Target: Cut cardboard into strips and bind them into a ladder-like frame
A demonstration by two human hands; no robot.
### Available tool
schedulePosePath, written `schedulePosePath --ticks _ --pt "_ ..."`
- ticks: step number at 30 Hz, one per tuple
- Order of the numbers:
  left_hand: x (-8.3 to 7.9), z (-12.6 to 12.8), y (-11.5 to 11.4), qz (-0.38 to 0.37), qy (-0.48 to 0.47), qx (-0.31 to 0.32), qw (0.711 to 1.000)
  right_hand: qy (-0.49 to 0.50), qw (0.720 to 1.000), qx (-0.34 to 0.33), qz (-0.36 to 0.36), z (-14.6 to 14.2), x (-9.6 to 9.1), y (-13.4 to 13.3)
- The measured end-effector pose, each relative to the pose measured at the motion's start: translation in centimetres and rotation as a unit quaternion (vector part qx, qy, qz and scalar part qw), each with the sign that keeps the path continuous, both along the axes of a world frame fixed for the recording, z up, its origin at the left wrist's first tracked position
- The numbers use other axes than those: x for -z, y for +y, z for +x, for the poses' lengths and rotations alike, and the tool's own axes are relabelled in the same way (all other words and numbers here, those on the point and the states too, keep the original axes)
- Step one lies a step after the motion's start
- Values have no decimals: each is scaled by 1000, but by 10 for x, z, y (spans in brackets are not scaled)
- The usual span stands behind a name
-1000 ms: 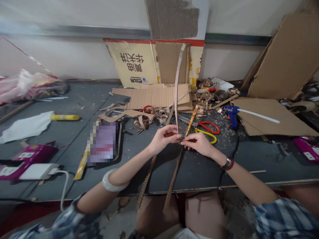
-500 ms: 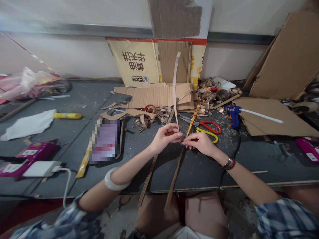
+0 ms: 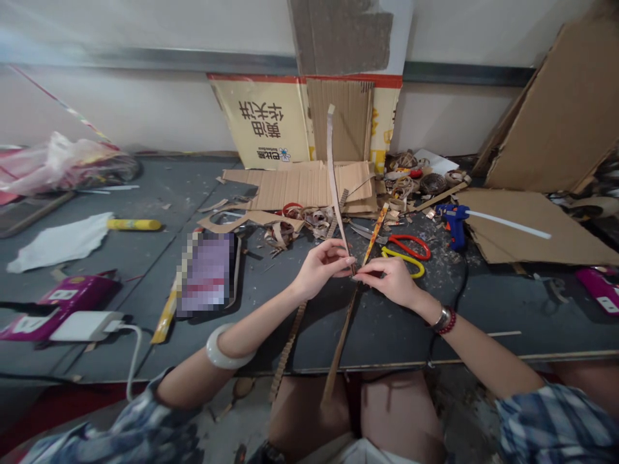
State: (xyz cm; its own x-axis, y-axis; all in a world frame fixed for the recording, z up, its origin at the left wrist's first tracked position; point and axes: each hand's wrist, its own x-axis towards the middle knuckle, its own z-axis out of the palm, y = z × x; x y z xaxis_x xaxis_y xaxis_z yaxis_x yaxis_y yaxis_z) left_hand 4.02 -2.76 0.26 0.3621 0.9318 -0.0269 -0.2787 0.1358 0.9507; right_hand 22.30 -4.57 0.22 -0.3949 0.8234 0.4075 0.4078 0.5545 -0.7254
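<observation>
My left hand [image 3: 325,265] is closed in a pinch around the lower part of a thin pale cardboard strip [image 3: 331,167], which stands up from the fingers and leans a little left. My right hand [image 3: 391,278] pinches at the strip's bottom end, its fingertips almost meeting the left ones. The exact end between the fingers is too small to make out. Below the hands, a brown strip [image 3: 340,345] hangs over the table edge, and a corrugated strip [image 3: 290,345] lies left of it. Just beyond the right hand are a red-and-yellow patterned strip [image 3: 375,233] and scissors [image 3: 410,247] with red and yellow handles.
A blue glue gun [image 3: 455,225] with a white glue stick lies right, by a flat cardboard sheet [image 3: 536,225]. Cardboard scraps [image 3: 304,187] and small coils [image 3: 432,183] fill the back. At left are a blurred-out phone [image 3: 206,274], a yellow tube [image 3: 134,224] and a purple power strip [image 3: 72,296].
The upright strip's top has swung slightly left. Both hands keep nearly the same place and grip, and the view has shifted a little.
</observation>
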Motion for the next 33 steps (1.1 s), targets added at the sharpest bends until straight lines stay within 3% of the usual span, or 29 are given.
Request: schedulePosePath --ticks 2,9,24,33 --pt "1 0 1 10 -3 -1 1000 7 1000 0 -15 0 1 0" --pt "3 -1 3 46 9 -8 999 77 972 -50 -217 1 3 2" --pt "2 0 3 45 26 -11 999 72 972 -36 -221 0 2 1" --pt "4 -1 2 45 34 0 998 69 961 -49 -263 1 -2 1"
